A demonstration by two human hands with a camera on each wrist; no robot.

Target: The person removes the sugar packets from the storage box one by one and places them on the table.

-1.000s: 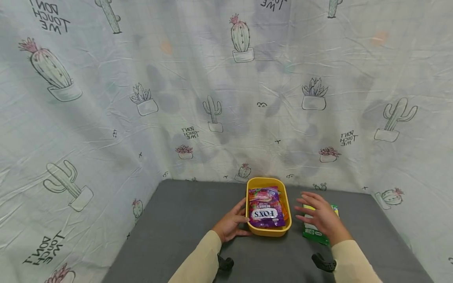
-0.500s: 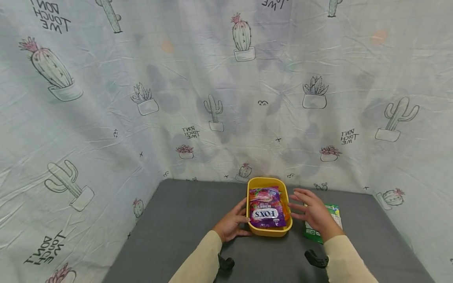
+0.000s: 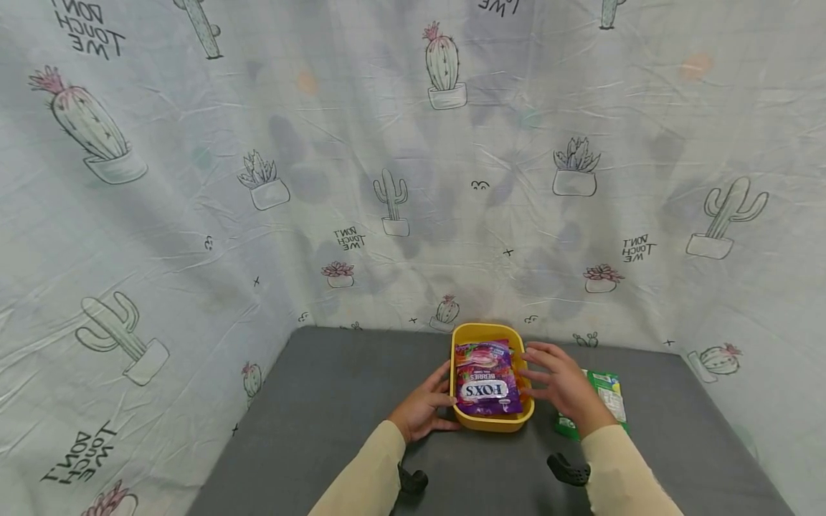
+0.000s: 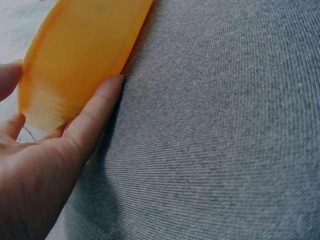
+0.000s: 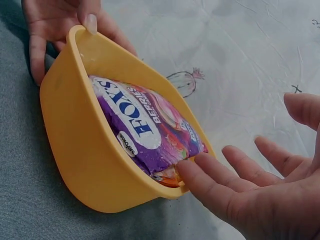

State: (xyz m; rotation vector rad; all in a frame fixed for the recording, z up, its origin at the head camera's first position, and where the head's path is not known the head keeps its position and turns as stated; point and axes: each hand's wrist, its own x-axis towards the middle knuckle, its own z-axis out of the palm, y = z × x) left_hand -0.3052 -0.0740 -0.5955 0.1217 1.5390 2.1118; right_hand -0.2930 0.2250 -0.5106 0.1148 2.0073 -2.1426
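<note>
Beside one tub [image 3: 488, 425], right hand [image 3: 560, 381] spreads; left hand [image 3: 422, 408] grips it; one purple packet [image 3: 487, 376] inside, one green packet [image 3: 611, 395] outside.

One left hand [image 3: 421, 410], one right hand [image 3: 566, 383]; two sleeves [image 3: 364, 467]; two black mounts [image 3: 414, 481]; one yellow container [image 3: 492, 424]; one purple bag [image 3: 484, 376]; at least one orange wrapper [image 5: 168, 174]; one green packet [image 3: 611, 395]; one grey table [image 3: 361, 373].

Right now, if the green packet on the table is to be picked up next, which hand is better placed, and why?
Probably the right hand: it is nearer the green packet, its fingers spread, while the left hand holds the yellow box on the side away from the packet.
</note>
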